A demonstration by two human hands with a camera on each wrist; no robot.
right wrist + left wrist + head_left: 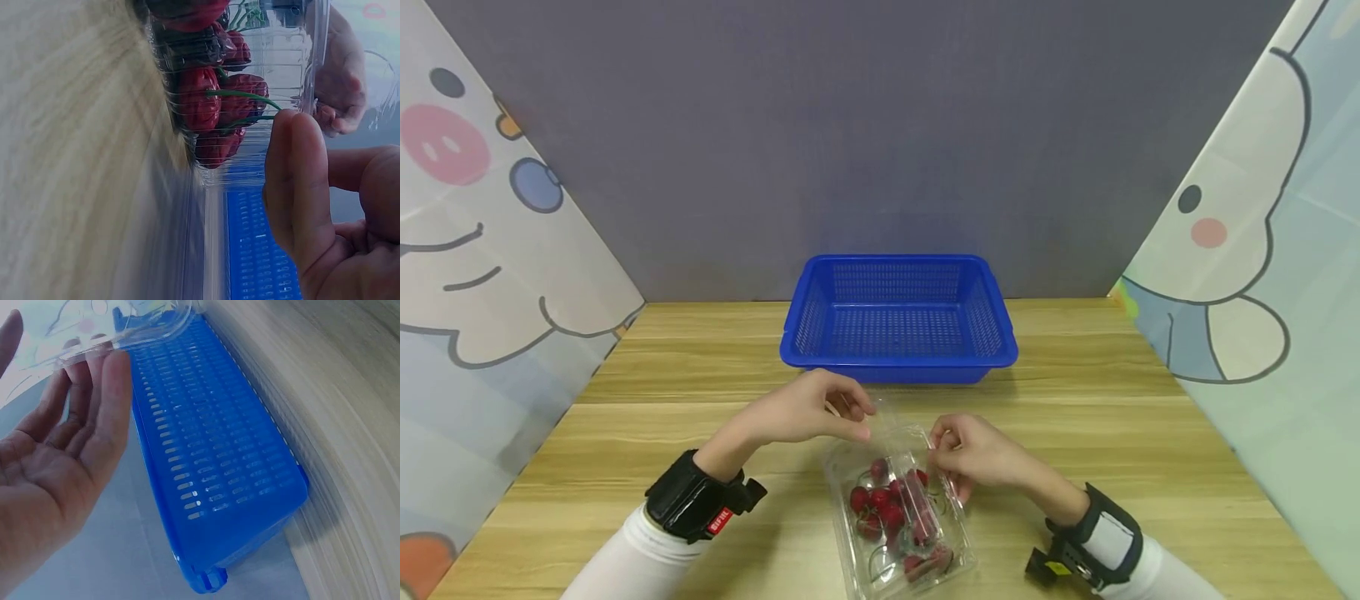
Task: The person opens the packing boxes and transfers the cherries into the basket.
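Observation:
A clear plastic clamshell box holds several dark red cherries, some with green stems. My left hand is at the far end of the box, thumb and bent fingers at the edge of its clear lid, which is raised there. Through the plastic, the left fingertips show in the left wrist view; the thumb is mostly cut off. On the right side of the box, my right hand pinches the rim between thumb and fingers. That rim is partly hidden behind the fingers in the right wrist view.
A blue perforated basket stands just beyond the box, against the grey back panel. Cartoon-printed side panels flank the wood-grain table. Each wrist wears a black strap.

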